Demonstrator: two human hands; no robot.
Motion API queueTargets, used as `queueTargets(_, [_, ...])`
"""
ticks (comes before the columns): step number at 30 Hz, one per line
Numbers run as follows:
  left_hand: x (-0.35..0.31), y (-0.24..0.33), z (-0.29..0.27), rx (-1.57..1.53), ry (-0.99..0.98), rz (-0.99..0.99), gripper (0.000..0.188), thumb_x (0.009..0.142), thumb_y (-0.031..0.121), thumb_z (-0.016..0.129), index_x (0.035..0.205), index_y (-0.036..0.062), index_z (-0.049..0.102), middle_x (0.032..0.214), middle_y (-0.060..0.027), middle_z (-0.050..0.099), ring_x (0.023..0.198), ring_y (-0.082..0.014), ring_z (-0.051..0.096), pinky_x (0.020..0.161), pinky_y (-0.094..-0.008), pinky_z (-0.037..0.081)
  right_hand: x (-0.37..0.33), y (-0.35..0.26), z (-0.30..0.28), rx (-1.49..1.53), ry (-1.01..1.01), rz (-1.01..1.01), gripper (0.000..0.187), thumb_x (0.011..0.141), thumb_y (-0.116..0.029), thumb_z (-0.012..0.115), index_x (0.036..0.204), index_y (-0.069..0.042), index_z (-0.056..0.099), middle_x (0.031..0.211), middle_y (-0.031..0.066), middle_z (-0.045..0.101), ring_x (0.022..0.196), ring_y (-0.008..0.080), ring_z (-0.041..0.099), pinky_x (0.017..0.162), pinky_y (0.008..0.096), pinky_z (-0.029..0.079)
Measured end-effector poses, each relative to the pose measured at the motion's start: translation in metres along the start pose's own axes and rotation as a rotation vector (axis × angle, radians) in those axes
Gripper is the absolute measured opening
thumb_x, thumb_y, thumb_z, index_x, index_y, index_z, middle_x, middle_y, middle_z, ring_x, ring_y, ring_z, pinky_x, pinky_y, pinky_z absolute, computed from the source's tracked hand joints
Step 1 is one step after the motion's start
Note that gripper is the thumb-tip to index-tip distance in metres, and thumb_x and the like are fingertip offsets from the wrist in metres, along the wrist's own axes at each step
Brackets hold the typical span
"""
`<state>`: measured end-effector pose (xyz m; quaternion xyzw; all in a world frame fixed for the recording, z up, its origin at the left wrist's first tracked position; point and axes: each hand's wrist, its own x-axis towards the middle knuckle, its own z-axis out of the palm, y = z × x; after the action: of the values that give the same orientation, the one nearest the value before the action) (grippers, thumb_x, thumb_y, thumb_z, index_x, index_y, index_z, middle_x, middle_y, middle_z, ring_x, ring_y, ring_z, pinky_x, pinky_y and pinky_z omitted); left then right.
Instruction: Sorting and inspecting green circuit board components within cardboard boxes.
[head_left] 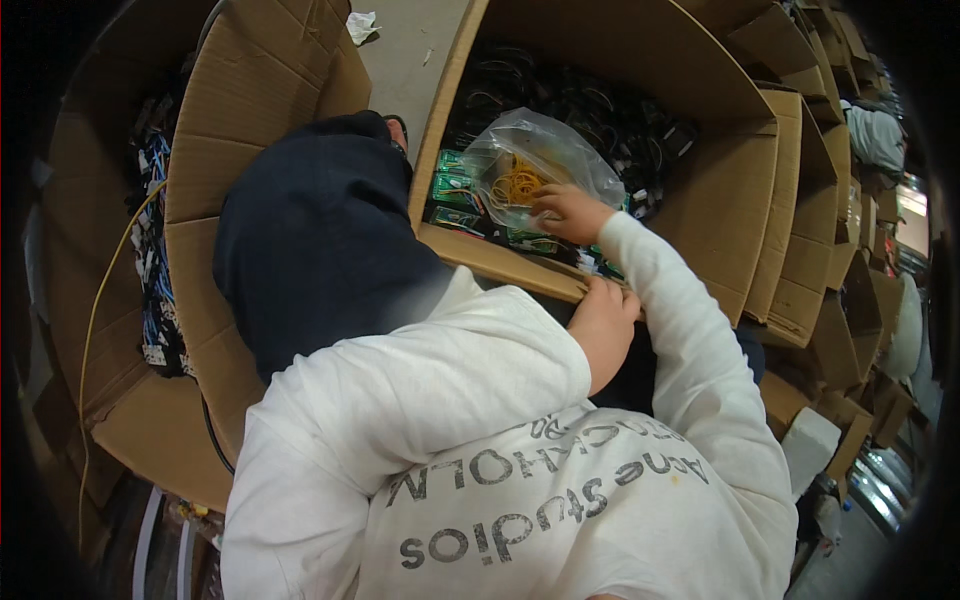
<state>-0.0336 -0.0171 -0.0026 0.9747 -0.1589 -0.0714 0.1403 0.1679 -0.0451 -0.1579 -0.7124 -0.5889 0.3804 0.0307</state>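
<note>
A clear plastic bag [578, 158] with a tangle of yellow rubber bands [518, 182] lies inside the large cardboard box [440, 140]. My right hand [572, 212] reaches over the bag with its fingers bent and slightly apart, fingertips at the edge of the rubber bands. Below it, at the box's near edge, my left hand [606, 325] is closed with curled fingers; what they hold is hidden. Small white connectors [588, 262] show just beyond those fingers. Around the bag lie green circuit boards [455, 186] with coloured wires and many black cables [545, 85].
To the left, another open cardboard box [260, 110] holds bundled cables [155, 240]. A yellow cable [100, 290] hangs over its side. More cardboard boxes [808, 200] crowd the right. White scrap [362, 27] lies on the floor beyond. My knee in dark trousers [310, 230] sits between the boxes.
</note>
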Motion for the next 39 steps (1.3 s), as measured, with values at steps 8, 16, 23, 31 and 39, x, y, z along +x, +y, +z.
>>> queueTargets(8, [0.005,-0.013,-0.020,-0.122,-0.235,-0.016,0.034,0.096,0.023,0.059,0.125,0.0106,0.073,0.124,-0.0120,0.067,0.118,-0.0323,0.061,0.098,-0.0557,0.042,0.063,-0.007,0.058,-0.160,-0.031,-0.111,0.035,0.088,-0.016,0.067,0.121,-0.010,0.074,0.137,0.0150,0.063,0.125,0.0407,0.055,0.108,0.0465,0.044])
queueTargets(16, [0.015,-0.023,-0.021,-0.139,-0.403,0.079,0.044,0.096,0.030,0.062,0.135,0.0111,0.067,0.134,-0.0152,0.062,0.126,-0.0338,0.057,0.105,-0.0587,0.039,0.071,0.006,0.017,1.009,0.316,0.179,0.018,0.092,-0.010,0.067,0.109,-0.005,0.071,0.097,0.0070,0.070,0.090,0.0203,0.068,0.078,0.0349,0.056])
queueTargets(23, [0.017,-0.019,-0.015,-0.118,-0.383,0.078,0.043,0.098,0.027,0.059,0.137,0.0121,0.067,0.143,-0.0166,0.058,0.127,-0.0385,0.056,0.102,-0.0613,0.038,-0.010,0.089,-0.093,1.517,0.793,0.254,0.027,0.093,-0.006,0.067,0.119,-0.008,0.066,0.108,0.0101,0.072,0.084,0.0171,0.067,0.068,0.0304,0.053])
queueTargets(31, [0.011,-0.017,-0.014,-0.058,-0.245,0.073,0.030,0.096,0.024,0.062,0.122,0.0158,0.073,0.118,-0.0105,0.065,0.112,-0.0307,0.063,0.097,-0.0514,0.042,-0.171,0.226,-0.007,0.944,0.633,0.990,0.042,0.093,-0.045,0.078,0.097,-0.010,0.054,0.077,0.0033,0.060,0.051,0.0181,0.060,0.048,0.0365,0.055])
queueTargets(39, [0.015,-0.020,-0.010,-0.076,-0.305,0.070,0.030,0.096,0.024,0.062,0.122,0.0170,0.073,0.115,-0.0087,0.065,0.110,-0.0290,0.063,0.094,-0.0493,0.042,-0.098,0.208,0.068,0.557,-0.304,1.124,0.148,0.073,-0.078,0.075,0.160,-0.010,-0.023,0.162,0.0279,0.032,0.152,0.0331,0.030,0.120,0.0424,0.031])
